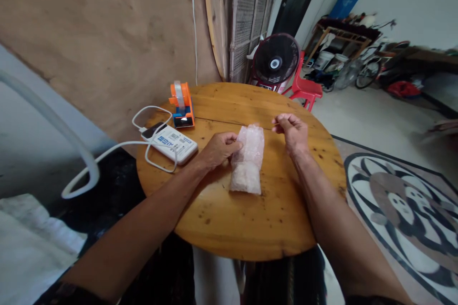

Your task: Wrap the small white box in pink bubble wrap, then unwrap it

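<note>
A bundle of pale pink bubble wrap (247, 157) lies on the round wooden table (214, 219), its long side running away from me. My left hand (224, 147) pinches the left edge of the wrap between thumb and fingers. To the right of the bundle, apart from it, my right hand (291, 129) is raised over the table with its fingertips pinched together. Whatever those fingertips hold, if anything, is too small to make out. What the bubble wrap encloses is hidden.
An orange and blue tape dispenser (182, 105) stands at the table's back left. Near it lies a white power bank (175, 145) with a looping white cable (107, 150). Beyond the table are a fan (275, 62) and a red chair (306, 86).
</note>
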`<state>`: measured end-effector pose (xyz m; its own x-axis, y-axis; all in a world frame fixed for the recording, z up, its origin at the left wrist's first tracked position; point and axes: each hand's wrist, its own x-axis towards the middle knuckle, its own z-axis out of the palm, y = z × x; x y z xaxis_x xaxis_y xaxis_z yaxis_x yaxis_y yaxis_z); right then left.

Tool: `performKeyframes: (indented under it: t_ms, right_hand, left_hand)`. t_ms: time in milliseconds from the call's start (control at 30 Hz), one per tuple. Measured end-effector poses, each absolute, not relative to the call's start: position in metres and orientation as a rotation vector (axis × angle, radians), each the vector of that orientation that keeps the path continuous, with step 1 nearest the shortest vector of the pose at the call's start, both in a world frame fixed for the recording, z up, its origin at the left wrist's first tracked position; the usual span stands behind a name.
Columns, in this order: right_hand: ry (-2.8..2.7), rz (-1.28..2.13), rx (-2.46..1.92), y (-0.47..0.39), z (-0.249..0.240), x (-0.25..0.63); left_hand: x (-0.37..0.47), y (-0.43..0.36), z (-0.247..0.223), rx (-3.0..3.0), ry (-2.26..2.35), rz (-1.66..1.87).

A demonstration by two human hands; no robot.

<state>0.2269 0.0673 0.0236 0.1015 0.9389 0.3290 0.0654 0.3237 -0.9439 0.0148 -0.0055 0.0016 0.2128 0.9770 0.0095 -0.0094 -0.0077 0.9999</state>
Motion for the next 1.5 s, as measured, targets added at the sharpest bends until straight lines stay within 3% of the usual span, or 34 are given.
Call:
performKeyframes:
  t_ms: [233,433,667,967,1200,1500]
  right_hand:
    - [-1.909,1.052,-0.973,0.011,0.058,0.21]
    - [-2.159,0.645,-1.256,0.011,0.041,0.198]
    - [-2.039,0.867,-1.208,0.022,0.03,0.204]
    - [-1.782,1.212,-1.363,0.038,0.049,0.233]
    - [-1.616,1.227,-1.49,0.042,0.048,0.237]
    - [-1.437,1.297,-1.497,0.05,0.038,0.235]
  left_hand:
    - [0.016,-0.005,0.003,1.245,1.031,1.069]
    - [0.017,-0.002,0.0,1.301,0.907,1.109]
    - [0.019,-0.001,-0.001,1.033,0.78,1.102]
    - [0.016,0.006,-0.007,0.861,0.948,1.207]
    - [0.015,0.008,-0.002,0.767,0.963,1.25]
    - [0.009,0.01,-0.006,1.159,1.323,1.441]
